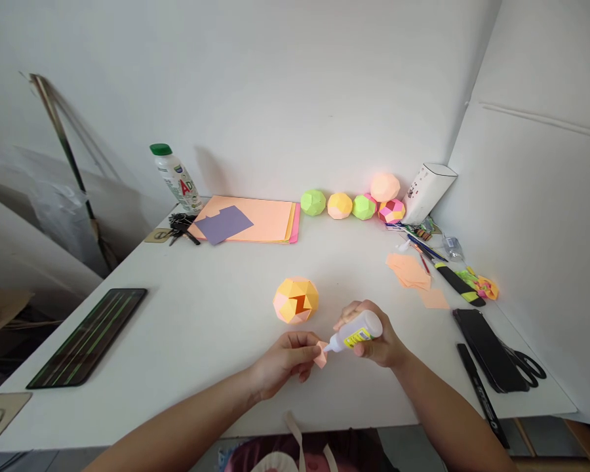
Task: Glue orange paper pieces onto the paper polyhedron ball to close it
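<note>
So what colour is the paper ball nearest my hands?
Mostly yellow-orange, with pale pink and orange facets; the ball shows clearly in the head view.

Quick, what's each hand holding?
Left hand: shut on the paper piece.
Right hand: shut on the glue bottle.

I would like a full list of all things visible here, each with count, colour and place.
glue bottle: 1, white with yellow label, in right hand, tip at paper piece
paper piece: 1, peach, in left hand
paper ball: 1, yellow-orange, table centre
small paper balls: 5, green, yellow, pink, by back wall
paper stack: 1, peach, purple sheet on top, back left
drink bottle: 1, white, green cap, back left
keys: 1 bunch, dark, beside stack
tablet: 1, black, left edge
scissors: 1, black, right edge
table: 1, white
left hand: 1
right hand: 1
</note>
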